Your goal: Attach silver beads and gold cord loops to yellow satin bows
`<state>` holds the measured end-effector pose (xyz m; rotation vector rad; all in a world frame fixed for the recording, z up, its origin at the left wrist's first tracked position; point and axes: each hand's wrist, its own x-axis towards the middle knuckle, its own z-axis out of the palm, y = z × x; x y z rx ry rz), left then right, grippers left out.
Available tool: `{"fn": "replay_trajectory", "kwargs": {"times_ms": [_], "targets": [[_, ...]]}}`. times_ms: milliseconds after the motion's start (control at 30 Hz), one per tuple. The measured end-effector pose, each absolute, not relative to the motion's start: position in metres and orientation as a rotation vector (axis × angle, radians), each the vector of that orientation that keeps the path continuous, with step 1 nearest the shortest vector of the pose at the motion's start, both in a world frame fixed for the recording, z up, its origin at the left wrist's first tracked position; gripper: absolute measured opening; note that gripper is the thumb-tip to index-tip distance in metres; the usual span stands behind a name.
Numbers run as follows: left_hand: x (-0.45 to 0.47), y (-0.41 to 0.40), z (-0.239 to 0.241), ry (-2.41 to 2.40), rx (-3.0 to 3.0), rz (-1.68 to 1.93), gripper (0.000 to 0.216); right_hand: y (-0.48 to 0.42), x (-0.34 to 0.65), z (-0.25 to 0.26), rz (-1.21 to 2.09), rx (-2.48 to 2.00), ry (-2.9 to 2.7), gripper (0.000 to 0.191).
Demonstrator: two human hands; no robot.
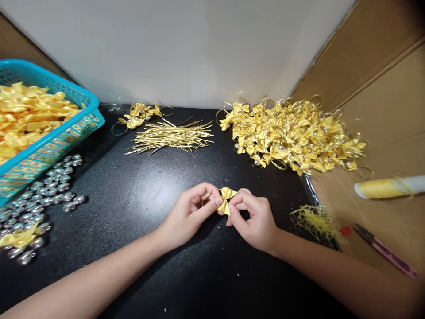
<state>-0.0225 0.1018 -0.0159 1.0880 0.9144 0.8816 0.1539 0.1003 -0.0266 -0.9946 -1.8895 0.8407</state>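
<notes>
Over the middle of the black table, both hands pinch one small yellow ribbon bow [226, 197]. My left hand [195, 208] grips its left side between thumb and index finger. A thin gold tie loop [206, 197] shows at those left fingers. My right hand [253, 217] is closed on the bow's lower right tail. Whether a bead hangs on this bow is hidden by the fingers. Beyond the hands lies a bundle of gold twist ties [172, 136]. A large heap of finished-looking bows [292, 135] with gold loops and silver beads rests at the back right.
A blue basket [66, 82] of yellow bows stands at the left, beside scattered silver beads [38, 195]. A few looped bows [141, 114] lie behind the ties. At right are yellow thread scraps [314, 223], pink-handled snips [387, 250] and a roll of yellow thread [387, 188] on cardboard.
</notes>
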Motion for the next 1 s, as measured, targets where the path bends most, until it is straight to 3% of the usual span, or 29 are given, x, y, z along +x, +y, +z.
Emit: {"fn": "replay_trajectory", "kwargs": {"times_ms": [500,1000], "targets": [[-0.0223,0.1008,-0.0189,1.03,1.182,0.904,0.013,0.097,0.1513,-0.0283,0.837,-1.012,-1.877,0.015],[-0.0211,0.0972,-0.0234,1.131,1.29,0.928,0.016,0.0967,0.1491,-0.0292,1.171,-1.042,-1.769,0.01]]}}
